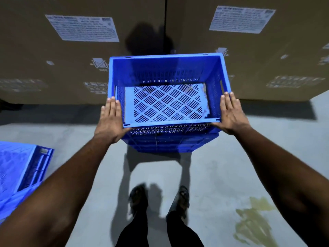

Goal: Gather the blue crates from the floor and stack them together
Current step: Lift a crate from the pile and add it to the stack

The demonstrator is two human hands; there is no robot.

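Note:
A blue slatted crate (167, 68) is in front of me at about waist height, its open top facing up and its perforated bottom visible inside. It sits on at least one more blue crate (170, 141) beneath it, nested or stacked. My left hand (111, 120) presses flat against the crate's left wall near the front corner, fingers straight. My right hand (231, 113) presses flat against the right wall the same way. Another blue crate (21, 168) lies on the floor at the far left, partly cut off by the frame edge.
Two large cardboard boxes (71, 59) with white labels stand right behind the crates like a wall. The grey concrete floor (222, 166) has a yellowish stain (252, 221) at the lower right. My feet (158, 200) stand just behind the stack.

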